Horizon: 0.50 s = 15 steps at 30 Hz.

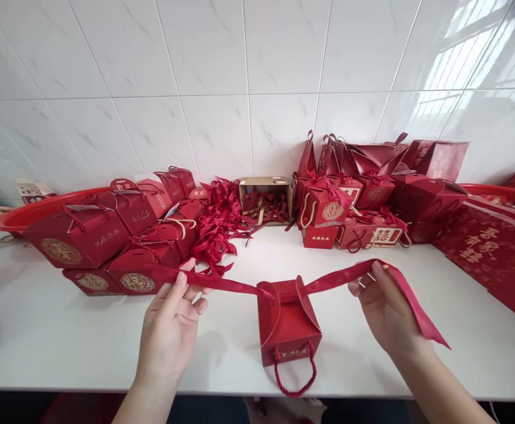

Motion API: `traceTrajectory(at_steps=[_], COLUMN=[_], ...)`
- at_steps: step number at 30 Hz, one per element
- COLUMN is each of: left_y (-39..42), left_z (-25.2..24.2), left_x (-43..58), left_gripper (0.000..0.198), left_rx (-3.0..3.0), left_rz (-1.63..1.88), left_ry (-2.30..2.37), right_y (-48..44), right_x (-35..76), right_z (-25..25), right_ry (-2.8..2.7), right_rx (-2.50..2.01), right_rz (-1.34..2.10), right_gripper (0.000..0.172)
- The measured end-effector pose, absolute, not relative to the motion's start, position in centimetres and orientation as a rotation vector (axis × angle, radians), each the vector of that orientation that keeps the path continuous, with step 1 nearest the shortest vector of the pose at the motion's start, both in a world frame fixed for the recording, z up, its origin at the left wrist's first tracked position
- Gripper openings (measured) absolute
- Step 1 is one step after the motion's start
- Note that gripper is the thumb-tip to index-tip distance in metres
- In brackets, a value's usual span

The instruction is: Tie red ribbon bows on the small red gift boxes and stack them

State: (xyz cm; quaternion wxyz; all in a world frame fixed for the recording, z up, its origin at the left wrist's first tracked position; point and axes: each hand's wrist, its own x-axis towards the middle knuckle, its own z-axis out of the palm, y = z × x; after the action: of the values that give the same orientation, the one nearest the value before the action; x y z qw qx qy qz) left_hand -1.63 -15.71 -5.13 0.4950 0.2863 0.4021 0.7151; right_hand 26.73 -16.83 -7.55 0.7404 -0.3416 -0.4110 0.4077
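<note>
Head view, from left to right: the left hand (175, 315) has its grip pinched on a red ribbon (222, 284), thumb and fingertips closed over the left stretch. The ribbon's long axis runs straight across the white bench (63, 341), nearly level, and passes through the curved top flaps of a small red box (287, 323). The box stands upright between the two hands, close to the near edge, with its cord handle (295, 377) drooping toward the person. The right hand (383, 309) is the nearer of the two to the box; its grip is likewise clenched on the ribbon, and the free tail drapes over the wrist. The box is plain matte red card, with gold lettering low on its front.
</note>
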Motion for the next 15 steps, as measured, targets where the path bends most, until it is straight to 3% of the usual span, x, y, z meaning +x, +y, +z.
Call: traceTrajectory(at_steps=[5,9,15], left_y=[-16.2,-16.5,-15.0], left_z=[-4.7,-4.4,-1.5], left_x=[-1.1,-1.1,-0.6], left_gripper=[0.04,0.038,0.027], left_rx=[0.795,0.797,1.063], left_rz=[1.709,1.776,1.932], left_ry=[1.007,1.037,0.865], right_y=[-16.7,-16.6,-14.9], right_x=[27.2,27.6,27.6], right_z=[-6.3,-5.8,-3.0], right_ry=[-0.989,-0.959,-0.89], right_rx=[-0.789,-0.761,-0.655], right_rz=[0.752,0.736,0.734], right_gripper=[0.025,0.004,0.009])
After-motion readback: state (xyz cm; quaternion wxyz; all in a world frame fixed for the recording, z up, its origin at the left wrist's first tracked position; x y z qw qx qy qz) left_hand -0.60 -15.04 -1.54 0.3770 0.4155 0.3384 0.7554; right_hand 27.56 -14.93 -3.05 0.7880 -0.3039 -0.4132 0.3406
